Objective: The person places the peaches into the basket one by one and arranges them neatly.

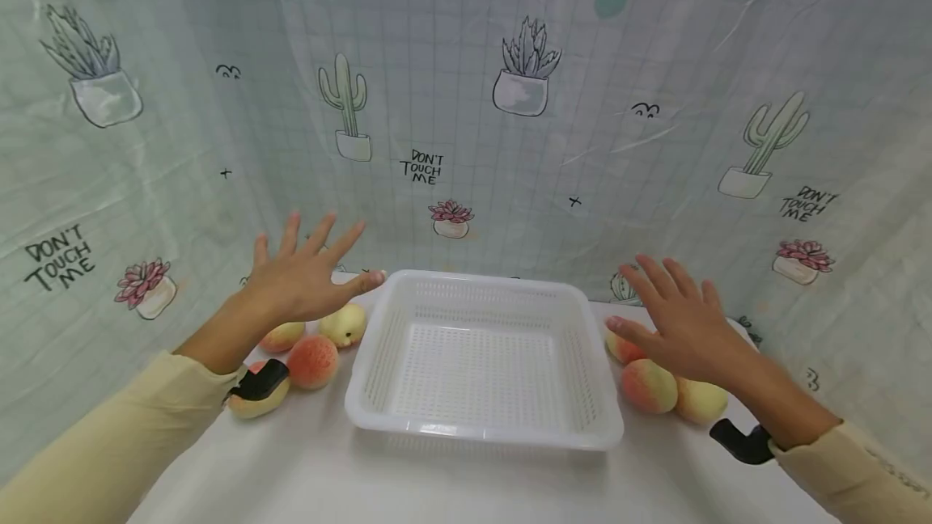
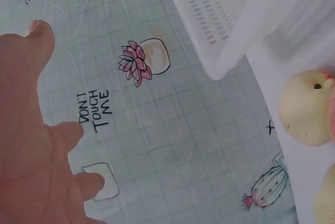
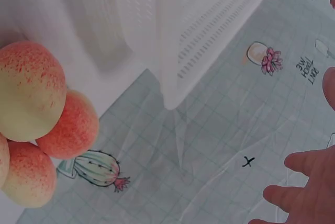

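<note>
My left hand (image 1: 294,281), fingers spread, is held above several peaches at the left, its thumb by the basket's upper left corner. My right hand (image 1: 688,326), also spread and holding nothing, hovers over the peaches at the right. Between the hands sits a white perforated plastic basket (image 1: 484,431) with nothing in it. On the left lie a red peach (image 1: 313,361) and a pale yellow peach (image 1: 344,324), with others partly hidden by the hand and wrist. On the right are a red-yellow peach (image 1: 649,386) and a yellow one (image 1: 701,401); the right wrist view shows this cluster close up.
The basket stands on a white table (image 1: 349,475). A curtain (image 1: 466,103) printed with cacti and lettering hangs behind the table and round both sides. Black wrist straps or mounts (image 1: 260,381) show below each hand, at the beige sleeves (image 1: 131,435).
</note>
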Motion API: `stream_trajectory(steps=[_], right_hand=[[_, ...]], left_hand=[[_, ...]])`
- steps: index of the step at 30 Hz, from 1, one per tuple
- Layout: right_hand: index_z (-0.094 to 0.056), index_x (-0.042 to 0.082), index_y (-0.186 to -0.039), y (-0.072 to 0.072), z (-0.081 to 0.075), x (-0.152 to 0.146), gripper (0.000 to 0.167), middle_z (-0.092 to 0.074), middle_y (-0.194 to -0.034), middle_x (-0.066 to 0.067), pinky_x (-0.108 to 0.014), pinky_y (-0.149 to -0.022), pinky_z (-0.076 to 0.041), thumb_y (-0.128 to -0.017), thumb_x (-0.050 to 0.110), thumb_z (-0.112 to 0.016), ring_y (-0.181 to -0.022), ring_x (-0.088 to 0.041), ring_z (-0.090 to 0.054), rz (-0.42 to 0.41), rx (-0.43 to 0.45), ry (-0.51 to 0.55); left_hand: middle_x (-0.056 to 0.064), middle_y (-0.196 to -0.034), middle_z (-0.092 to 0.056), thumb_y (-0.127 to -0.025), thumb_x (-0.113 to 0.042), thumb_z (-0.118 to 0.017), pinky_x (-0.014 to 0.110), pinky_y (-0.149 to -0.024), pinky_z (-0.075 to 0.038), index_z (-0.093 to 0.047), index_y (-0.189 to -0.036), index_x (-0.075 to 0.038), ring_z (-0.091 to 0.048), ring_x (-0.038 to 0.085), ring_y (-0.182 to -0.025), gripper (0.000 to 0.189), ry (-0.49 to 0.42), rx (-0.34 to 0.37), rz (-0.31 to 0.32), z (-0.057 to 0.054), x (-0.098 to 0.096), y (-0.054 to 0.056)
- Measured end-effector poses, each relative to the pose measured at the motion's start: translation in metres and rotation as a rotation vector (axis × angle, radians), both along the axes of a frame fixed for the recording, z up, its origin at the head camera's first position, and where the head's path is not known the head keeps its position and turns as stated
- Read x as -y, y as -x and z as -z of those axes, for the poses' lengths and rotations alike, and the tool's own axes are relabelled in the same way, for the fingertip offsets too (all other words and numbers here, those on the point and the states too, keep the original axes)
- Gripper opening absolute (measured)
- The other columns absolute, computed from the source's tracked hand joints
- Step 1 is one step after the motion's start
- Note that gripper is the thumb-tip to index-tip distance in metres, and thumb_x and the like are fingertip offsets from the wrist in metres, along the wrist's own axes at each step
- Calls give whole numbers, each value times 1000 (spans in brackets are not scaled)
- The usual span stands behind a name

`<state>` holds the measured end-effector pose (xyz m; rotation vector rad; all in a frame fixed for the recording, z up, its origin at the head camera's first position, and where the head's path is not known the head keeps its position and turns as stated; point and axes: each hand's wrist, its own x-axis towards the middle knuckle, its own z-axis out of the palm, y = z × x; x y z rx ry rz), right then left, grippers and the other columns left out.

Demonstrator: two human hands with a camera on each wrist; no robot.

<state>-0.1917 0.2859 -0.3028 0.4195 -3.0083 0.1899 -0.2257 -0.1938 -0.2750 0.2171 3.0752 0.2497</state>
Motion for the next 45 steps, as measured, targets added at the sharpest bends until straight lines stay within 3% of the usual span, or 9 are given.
stream_trajectory(steps=[17,37,45], right_hand=[[-22,16,-166,-2,8,-6,90,-16,-172,-25,-91,-112,-5,-99,64,-57,-155,-57,-8,20,18,18],[-25,8,-165,-4,19,-28,89,-17,-170,-28,-90,-112,-7,-101,65,-52,-153,-59,-12,53,32,-16],[-24,9,-165,-10,27,-40,91,-17,-169,-30,-90,-111,-5,-100,67,-51,-152,-60,-10,95,45,-3]], left_hand=[[21,-175,4,-89,-90,-37,83,-117,15,-10,-169,-27,17,57,-156,105,-12,23,-23,4,7,-1],[26,-173,5,-88,-90,-38,85,-114,16,-7,-169,-25,18,62,-153,108,-6,36,-49,15,33,-9],[29,-172,5,-89,-89,-40,86,-115,13,-7,-169,-23,19,64,-152,109,-22,37,-34,20,30,-7]])
